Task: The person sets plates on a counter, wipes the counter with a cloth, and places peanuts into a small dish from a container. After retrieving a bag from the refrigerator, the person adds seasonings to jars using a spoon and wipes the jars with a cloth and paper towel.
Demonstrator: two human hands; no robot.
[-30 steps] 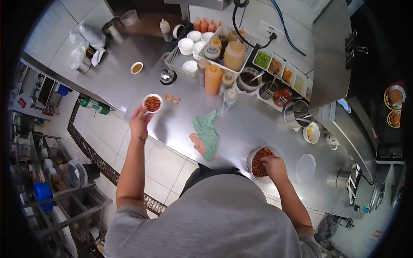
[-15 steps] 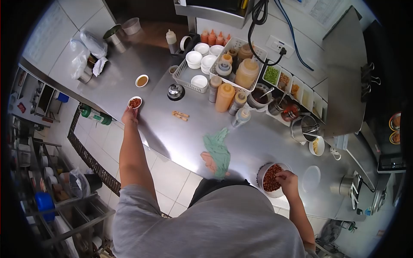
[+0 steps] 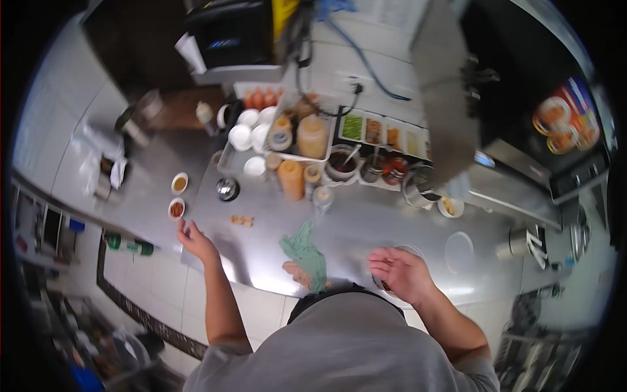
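Your left hand (image 3: 194,240) hangs over the near-left edge of the steel desk (image 3: 366,215), fingers spread apart and holding nothing. Just beyond your fingertips sits the small white cup (image 3: 176,209) with a reddish-brown filling — down on the desk, not touching your hand. Right behind it, a second small cup (image 3: 179,183) holds a paler brown sauce.

Your right hand (image 3: 400,273) hovers palm-down over the big bowl (image 3: 410,251) at the desk's near edge, fingers loosely apart, empty as far as I can see — the hand hides most of the bowl, so its contents barely show. Beside that, to the right, a flat white lid (image 3: 459,251) lies on the desk.

Between your hands, a green cloth (image 3: 304,251) lies crumpled over a pinkish one. Further back: an orange squeeze bottle (image 3: 291,179), a white basket (image 3: 287,140) with more bottles, a stack of small white cups (image 3: 240,136), and a row of tubs (image 3: 382,130) — green in the leftmost, orange-brown in the others. A dark pot (image 3: 341,163) with a spoon stands in front.

The picture is blurred; no label or writing can be read.
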